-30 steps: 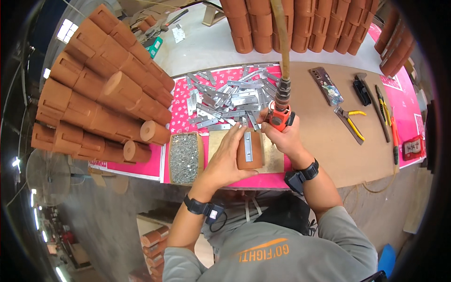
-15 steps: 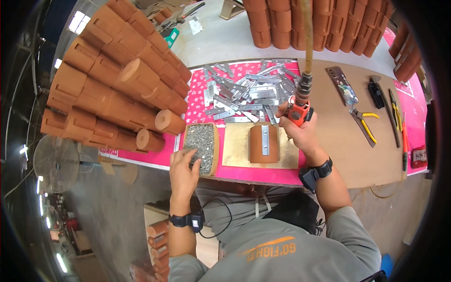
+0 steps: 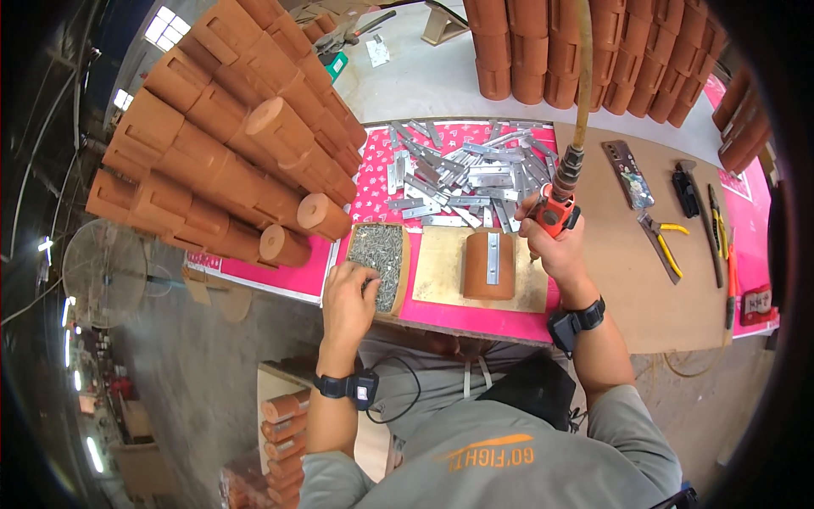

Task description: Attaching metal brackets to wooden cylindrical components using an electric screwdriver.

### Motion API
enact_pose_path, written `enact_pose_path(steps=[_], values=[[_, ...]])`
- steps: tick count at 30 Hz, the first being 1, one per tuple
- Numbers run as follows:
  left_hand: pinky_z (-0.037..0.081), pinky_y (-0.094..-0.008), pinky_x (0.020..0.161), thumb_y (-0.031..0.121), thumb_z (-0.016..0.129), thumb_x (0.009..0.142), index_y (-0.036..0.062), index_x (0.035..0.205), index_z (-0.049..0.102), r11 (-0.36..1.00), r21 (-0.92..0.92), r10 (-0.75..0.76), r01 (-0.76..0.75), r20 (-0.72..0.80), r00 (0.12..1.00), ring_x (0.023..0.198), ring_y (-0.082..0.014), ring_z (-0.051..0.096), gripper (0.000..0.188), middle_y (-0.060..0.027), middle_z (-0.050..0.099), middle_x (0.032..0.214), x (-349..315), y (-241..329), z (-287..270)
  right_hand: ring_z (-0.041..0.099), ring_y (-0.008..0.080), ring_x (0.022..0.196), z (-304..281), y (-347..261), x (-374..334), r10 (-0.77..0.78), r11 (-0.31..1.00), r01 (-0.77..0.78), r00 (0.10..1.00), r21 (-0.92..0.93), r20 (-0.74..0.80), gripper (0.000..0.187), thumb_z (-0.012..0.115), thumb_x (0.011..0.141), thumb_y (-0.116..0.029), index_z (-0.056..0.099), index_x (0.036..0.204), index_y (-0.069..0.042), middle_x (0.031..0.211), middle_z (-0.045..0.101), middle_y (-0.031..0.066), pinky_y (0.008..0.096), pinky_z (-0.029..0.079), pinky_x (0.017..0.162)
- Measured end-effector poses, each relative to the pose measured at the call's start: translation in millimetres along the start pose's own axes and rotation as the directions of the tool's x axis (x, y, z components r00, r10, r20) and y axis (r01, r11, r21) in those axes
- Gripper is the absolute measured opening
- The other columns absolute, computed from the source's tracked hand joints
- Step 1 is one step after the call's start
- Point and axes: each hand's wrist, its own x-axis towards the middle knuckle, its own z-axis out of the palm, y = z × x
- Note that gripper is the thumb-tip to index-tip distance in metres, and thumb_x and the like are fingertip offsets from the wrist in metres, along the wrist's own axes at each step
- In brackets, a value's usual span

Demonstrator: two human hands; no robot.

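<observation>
At the near edge of an open box of small metal screws (image 3: pixel 378 265), my left hand (image 3: pixel 348 299) has its fingers curled and drawn toward the thumb. Whatever is between its fingertips, if anything, is hidden. A red air screwdriver (image 3: pixel 556 210) is gripped in my right hand (image 3: pixel 560 248), its hose (image 3: pixel 583 93) running upward and its bit pointing down. Left of that tool, a brown rounded block (image 3: pixel 475 276) lies on a pale board (image 3: pixel 437 276). One silver metal strip with holes (image 3: pixel 493 259) lies lengthwise on top of the block, touched by neither hand.
Loose metal strips (image 3: pixel 487 174) pile up beyond the block. Stacked brown cylinders (image 3: pixel 203 127) rise at left, with more (image 3: pixel 564 64) at the back. On the right lie a patterned phone-shaped thing (image 3: pixel 627 174), yellow-handled pliers (image 3: pixel 670 246) and other hand tools.
The fingers of my left hand have drawn closer to the thumb beside the screw box. My right hand still holds the air screwdriver right of the block. The whole view has shifted slightly.
</observation>
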Motion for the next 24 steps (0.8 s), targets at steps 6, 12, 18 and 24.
enact_pose_path(steps=[6,12,18,24], values=[[0.047,-0.0421,0.088,0.008,0.072,0.083,0.0023,0.091,0.068,0.996,-0.055,-0.076,0.072,-0.078,0.994,0.097,-0.0340,0.059,0.010,-0.0139,0.064,0.097,-1.6,2.1,1.1,0.063,0.0117,0.079,0.9,-0.5,-0.8,0.014,0.999,-0.013,1.000,0.044,-0.021,0.021,0.065,0.083,0.001,0.061,0.104,0.000,0.092,0.067,0.0071,0.0274,0.053,0.069],[0.047,-0.0432,0.087,0.012,0.075,0.081,0.0040,0.097,0.072,1.000,0.020,0.004,-0.003,-0.043,0.999,0.096,-0.0336,0.058,0.018,-0.0131,0.063,0.094,-0.8,4.2,0.3,0.062,0.0119,0.085,-0.1,0.2,-2.0,0.030,0.998,-0.030,1.000,0.049,-0.009,0.020,0.067,0.084,0.002,0.063,0.104,0.000,0.094,0.067,0.0045,0.0289,0.053,0.075],[0.046,-0.0429,0.086,0.010,0.074,0.080,0.0048,0.093,0.074,0.999,0.041,-0.011,0.011,-0.016,1.000,0.095,-0.0327,0.058,0.014,-0.0128,0.063,0.092,-0.4,3.8,3.4,0.062,0.0113,0.085,-1.7,0.1,-2.0,0.039,0.999,-0.039,0.999,0.010,0.002,0.020,0.067,0.084,0.001,0.063,0.104,0.000,0.094,0.066,0.0042,0.0287,0.054,0.075],[0.047,-0.0437,0.084,0.006,0.069,0.083,0.0036,0.094,0.070,1.000,-0.007,-0.009,0.008,-0.113,0.994,0.094,-0.0334,0.059,0.011,-0.0136,0.064,0.093,-3.4,7.7,7.6,0.063,0.0112,0.086,-1.5,1.2,-2.6,0.048,0.998,-0.048,0.999,0.051,-0.008,0.022,0.067,0.084,0.002,0.062,0.106,0.000,0.094,0.067,0.0040,0.0289,0.054,0.076]])
